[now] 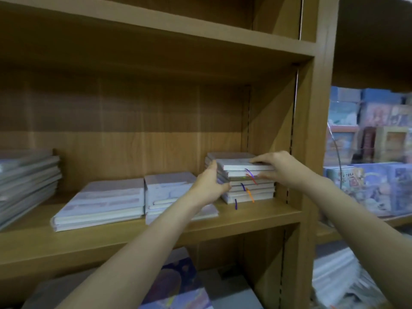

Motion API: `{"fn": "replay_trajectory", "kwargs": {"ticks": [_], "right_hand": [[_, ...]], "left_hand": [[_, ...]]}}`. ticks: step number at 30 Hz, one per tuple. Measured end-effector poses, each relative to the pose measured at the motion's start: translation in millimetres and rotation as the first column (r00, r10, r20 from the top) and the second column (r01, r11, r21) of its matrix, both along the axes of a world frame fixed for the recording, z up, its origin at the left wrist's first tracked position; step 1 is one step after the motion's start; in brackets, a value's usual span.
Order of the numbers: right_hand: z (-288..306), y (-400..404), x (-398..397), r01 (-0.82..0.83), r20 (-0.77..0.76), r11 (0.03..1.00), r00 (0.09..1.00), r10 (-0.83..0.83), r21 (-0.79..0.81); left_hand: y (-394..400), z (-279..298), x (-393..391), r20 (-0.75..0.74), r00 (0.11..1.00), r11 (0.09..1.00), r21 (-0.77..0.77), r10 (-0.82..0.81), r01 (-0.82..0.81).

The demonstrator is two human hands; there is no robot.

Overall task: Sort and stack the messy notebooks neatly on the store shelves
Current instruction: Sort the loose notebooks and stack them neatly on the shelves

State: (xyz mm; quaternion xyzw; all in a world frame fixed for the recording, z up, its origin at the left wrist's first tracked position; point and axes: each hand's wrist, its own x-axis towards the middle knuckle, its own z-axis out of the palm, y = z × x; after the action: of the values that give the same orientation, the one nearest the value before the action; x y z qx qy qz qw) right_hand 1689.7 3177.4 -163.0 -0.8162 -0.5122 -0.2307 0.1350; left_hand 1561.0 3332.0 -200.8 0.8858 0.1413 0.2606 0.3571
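The top notebook (243, 165) was held at the right end of the middle shelf (156, 233), on a stack (249, 186) standing beside the upright side panel (310, 134). It lay slightly askew over the books below, so it was judged that it was being squared to the pile. The right hand (278, 167) was closed in a pinch on its right edge, fingers above and thumb beneath. The left hand (210, 186) was pressed against the stack's left side, thumb raised by the top edge; whether its fingers were curled round anything could not be told. Pale covers and white page edges were seen, with purple, red and orange ribbons (249, 192) hanging from the front.

To the left, two lower piles (100, 201) of similar pale notebooks were laid flat, and a blurred, slanting heap (26, 181) was seen at the far left. Colourful covers (376, 186) were displayed in the neighbouring bay.
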Motion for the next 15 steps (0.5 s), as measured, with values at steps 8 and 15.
{"fn": "replay_trajectory", "kwargs": {"ticks": [8,15], "right_hand": [[-7.9,10.1,30.8,0.000,-0.085,0.990,0.996,0.012,0.139],[-14.7,18.8,33.8,-0.032,-0.102,0.993,0.994,0.044,0.115]], "left_hand": [[-2.2,-7.0,41.0,0.073,0.996,0.999,0.002,0.052,-0.052],[-0.3,-2.7,48.3,0.018,0.999,0.997,0.060,0.044,-0.045]]}}
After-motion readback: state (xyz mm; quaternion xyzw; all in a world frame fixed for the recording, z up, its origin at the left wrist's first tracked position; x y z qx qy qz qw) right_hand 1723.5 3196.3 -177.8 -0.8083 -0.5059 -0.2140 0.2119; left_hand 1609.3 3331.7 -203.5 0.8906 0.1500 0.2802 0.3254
